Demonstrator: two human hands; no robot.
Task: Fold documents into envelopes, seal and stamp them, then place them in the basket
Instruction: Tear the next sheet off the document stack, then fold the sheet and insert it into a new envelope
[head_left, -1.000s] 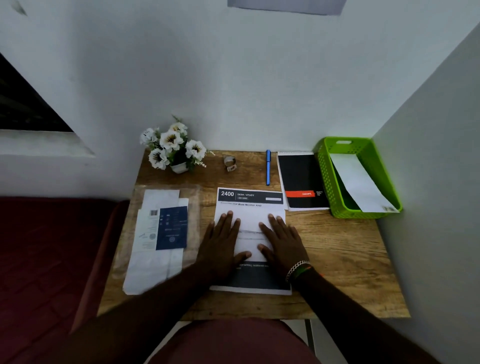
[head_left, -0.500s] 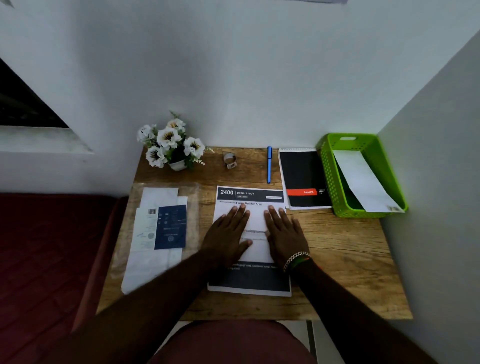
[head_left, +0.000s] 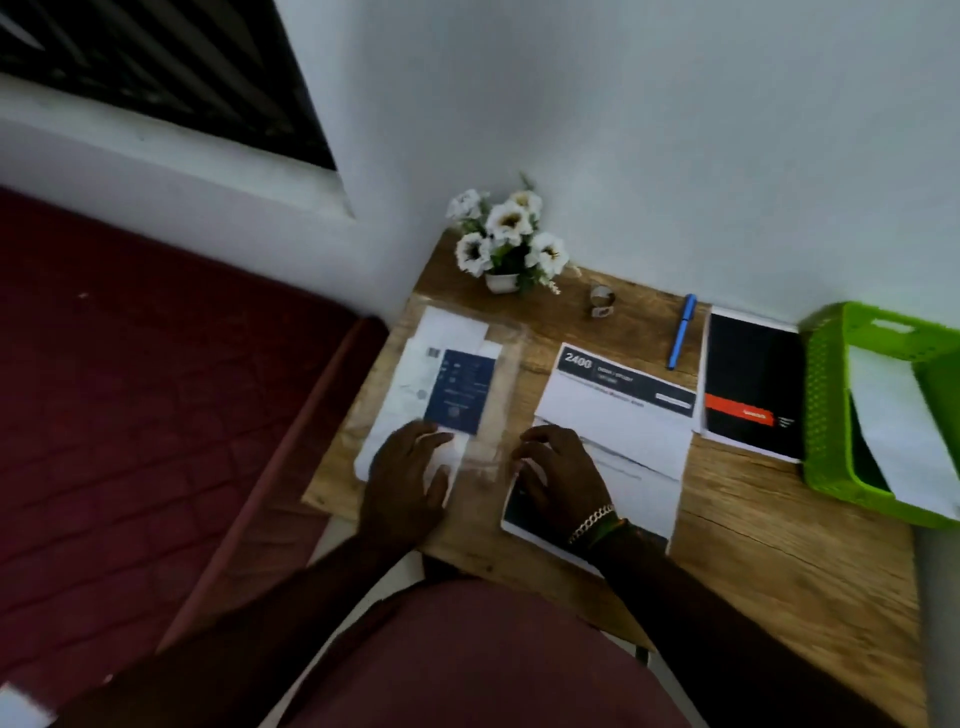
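Note:
A printed document (head_left: 618, 415) with a dark header lies folded on the wooden desk (head_left: 753, 519). My right hand (head_left: 558, 475) rests flat on its near left part, fingers spread. My left hand (head_left: 410, 475) lies on a stack of white envelopes (head_left: 447, 327) in a clear plastic sleeve at the desk's left, just below a blue card (head_left: 460, 392). A green basket (head_left: 831, 415) at the right edge holds one white envelope (head_left: 898, 431).
A pot of white flowers (head_left: 511, 241) stands at the desk's back left corner. A small metal clip (head_left: 601, 300), a blue pen (head_left: 681, 330) and a black notebook (head_left: 750, 387) lie along the back. A dark red mattress (head_left: 156, 415) lies left of the desk.
My left hand left the document and moved left onto the envelope stack. The right hand stayed on the document. The camera swung left and tilted.

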